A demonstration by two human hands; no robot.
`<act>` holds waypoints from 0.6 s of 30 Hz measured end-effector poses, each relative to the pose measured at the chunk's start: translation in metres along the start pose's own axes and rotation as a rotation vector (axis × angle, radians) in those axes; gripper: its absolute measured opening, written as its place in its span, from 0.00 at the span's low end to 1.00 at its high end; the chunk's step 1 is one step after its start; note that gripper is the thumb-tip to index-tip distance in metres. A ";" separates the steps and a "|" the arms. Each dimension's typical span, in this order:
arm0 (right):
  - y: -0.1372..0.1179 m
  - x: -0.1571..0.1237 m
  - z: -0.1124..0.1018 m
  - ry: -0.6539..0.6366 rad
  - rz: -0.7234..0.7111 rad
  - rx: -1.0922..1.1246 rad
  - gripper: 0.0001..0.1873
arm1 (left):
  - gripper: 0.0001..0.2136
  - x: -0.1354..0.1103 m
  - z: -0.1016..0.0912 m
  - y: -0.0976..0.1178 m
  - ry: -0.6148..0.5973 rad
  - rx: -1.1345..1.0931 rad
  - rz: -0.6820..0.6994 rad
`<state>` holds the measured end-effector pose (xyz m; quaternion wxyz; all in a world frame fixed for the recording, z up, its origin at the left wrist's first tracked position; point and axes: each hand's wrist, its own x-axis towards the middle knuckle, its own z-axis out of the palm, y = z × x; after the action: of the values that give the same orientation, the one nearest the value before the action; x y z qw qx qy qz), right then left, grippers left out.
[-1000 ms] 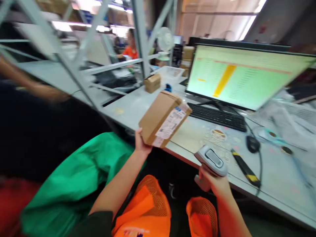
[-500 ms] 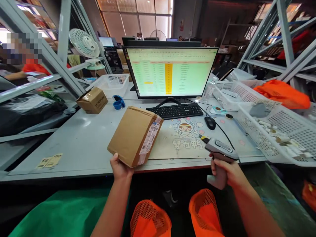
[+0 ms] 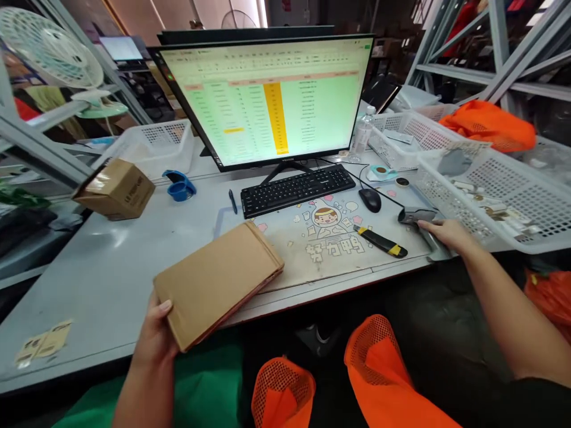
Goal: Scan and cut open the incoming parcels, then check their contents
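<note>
My left hand (image 3: 158,327) grips a brown cardboard box (image 3: 216,285) by its near left corner, thumb on the top face. The box is tilted above the front edge of the desk, and its label is out of sight. At the right, my right hand (image 3: 446,235) is closed on a grey barcode scanner (image 3: 417,215), low at the desk's front edge beside a white basket. Part of the scanner's handle is hidden by the fingers. Between the hands, a black and yellow utility knife (image 3: 381,241) lies on the printed desk mat (image 3: 330,261).
A monitor (image 3: 276,101) stands behind a black keyboard (image 3: 297,190) and a mouse (image 3: 370,200). Another small carton (image 3: 116,190) and a blue tape-like item (image 3: 181,187) sit at the left. White baskets (image 3: 486,202) line the right side, with small items inside.
My right hand has carried the scanner right and lower, beside the basket. My left hand has turned the box so its label is hidden. The view has shifted right and closer.
</note>
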<state>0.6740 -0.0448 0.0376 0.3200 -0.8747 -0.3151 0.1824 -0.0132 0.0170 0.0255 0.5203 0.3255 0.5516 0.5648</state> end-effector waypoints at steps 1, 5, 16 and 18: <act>-0.009 -0.003 0.002 0.121 -0.051 -0.149 0.18 | 0.33 0.004 -0.001 -0.002 0.017 0.008 0.015; -0.089 -0.016 0.067 0.175 -0.424 -0.469 0.23 | 0.28 0.009 0.011 -0.015 0.118 0.010 0.103; -0.224 0.025 0.222 -0.036 -0.707 -0.504 0.30 | 0.44 -0.042 -0.013 -0.028 -0.085 0.321 0.488; -0.230 0.025 0.224 -0.029 -0.698 -0.523 0.29 | 0.37 -0.050 -0.013 -0.028 -0.073 0.401 0.574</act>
<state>0.4757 0.2087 0.0268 0.1259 -0.7647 -0.6318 -0.0102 -0.0064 -0.0377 0.0062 0.2855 0.5828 0.5188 0.5565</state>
